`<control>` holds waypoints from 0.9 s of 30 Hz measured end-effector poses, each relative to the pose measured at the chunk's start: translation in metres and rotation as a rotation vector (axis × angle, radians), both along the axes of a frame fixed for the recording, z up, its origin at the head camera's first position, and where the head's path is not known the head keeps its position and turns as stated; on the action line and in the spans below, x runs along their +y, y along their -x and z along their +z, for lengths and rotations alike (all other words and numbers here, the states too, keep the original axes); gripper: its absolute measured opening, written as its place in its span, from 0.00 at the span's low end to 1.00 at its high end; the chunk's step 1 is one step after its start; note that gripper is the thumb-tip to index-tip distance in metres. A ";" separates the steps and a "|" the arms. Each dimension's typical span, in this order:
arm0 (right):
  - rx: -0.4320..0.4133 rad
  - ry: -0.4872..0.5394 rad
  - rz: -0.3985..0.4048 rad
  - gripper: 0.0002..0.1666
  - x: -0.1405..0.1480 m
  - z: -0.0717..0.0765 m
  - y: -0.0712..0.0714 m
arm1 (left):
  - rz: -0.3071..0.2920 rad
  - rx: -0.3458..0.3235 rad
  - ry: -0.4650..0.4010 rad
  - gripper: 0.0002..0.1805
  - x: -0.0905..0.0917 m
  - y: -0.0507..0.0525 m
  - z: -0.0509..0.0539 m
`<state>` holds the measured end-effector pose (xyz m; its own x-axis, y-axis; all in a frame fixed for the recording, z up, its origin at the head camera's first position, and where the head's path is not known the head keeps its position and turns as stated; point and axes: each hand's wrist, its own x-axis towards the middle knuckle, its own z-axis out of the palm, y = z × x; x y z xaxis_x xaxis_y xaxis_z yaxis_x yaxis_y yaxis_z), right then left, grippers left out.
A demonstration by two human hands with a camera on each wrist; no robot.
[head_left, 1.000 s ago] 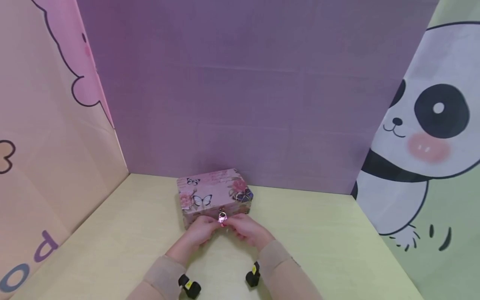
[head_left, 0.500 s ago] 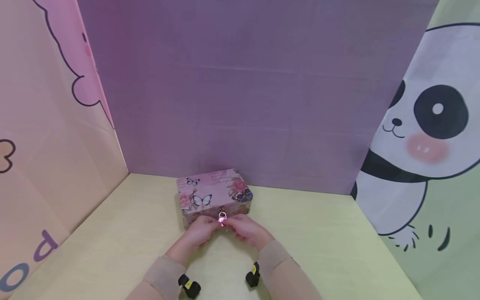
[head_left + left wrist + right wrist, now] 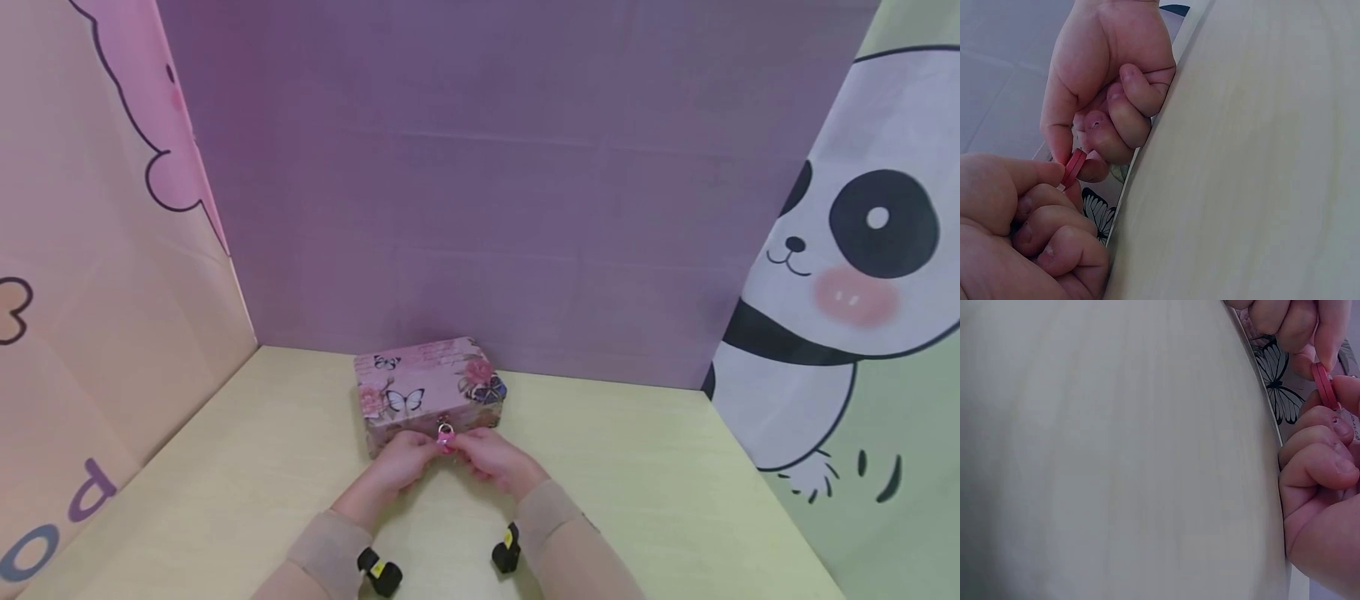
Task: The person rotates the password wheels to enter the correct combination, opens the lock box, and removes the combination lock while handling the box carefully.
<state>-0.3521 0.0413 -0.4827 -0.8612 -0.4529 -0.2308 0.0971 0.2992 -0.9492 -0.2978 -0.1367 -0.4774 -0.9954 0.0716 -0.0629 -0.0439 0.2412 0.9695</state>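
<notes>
A pink box (image 3: 427, 387) printed with butterflies and roses lies on the table with its lid down. At its front clasp is a small pink padlock (image 3: 446, 442) with a metal shackle. From the left, my left hand (image 3: 405, 460) pinches the padlock between thumb and finger. My right hand (image 3: 495, 458) pinches it from the other side, its remaining fingers curled. Both wrist views show the padlock's red edge (image 3: 1074, 167) between the two hands' fingertips. The fingers hide much of the padlock's body, and whether its shackle is locked I cannot tell.
A purple backdrop (image 3: 480, 183) rises right behind the box. The pale wooden table (image 3: 615, 467) runs out to printed side panels, one with a panda (image 3: 862, 250). Black camera mounts (image 3: 380, 573) sit at both wrists, above the table.
Both hands and the box keep their places. The bright glint on the padlock has faded, so its pink colour shows more plainly.
</notes>
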 end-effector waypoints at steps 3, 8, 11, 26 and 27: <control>0.001 -0.007 -0.008 0.20 -0.001 -0.001 0.001 | 0.005 -0.003 -0.001 0.13 0.000 -0.001 0.001; 0.003 -0.006 -0.010 0.19 -0.002 -0.003 0.002 | 0.012 0.006 0.008 0.13 0.000 -0.002 0.002; 0.000 0.008 -0.009 0.17 -0.003 -0.004 0.002 | 0.013 0.009 0.011 0.13 0.000 -0.002 0.003; 0.004 -0.061 0.010 0.35 0.015 0.009 0.005 | 0.018 0.026 0.032 0.11 -0.002 0.000 0.003; 0.004 -0.063 0.005 0.38 0.018 0.010 0.005 | 0.020 0.023 0.032 0.11 -0.002 0.000 0.003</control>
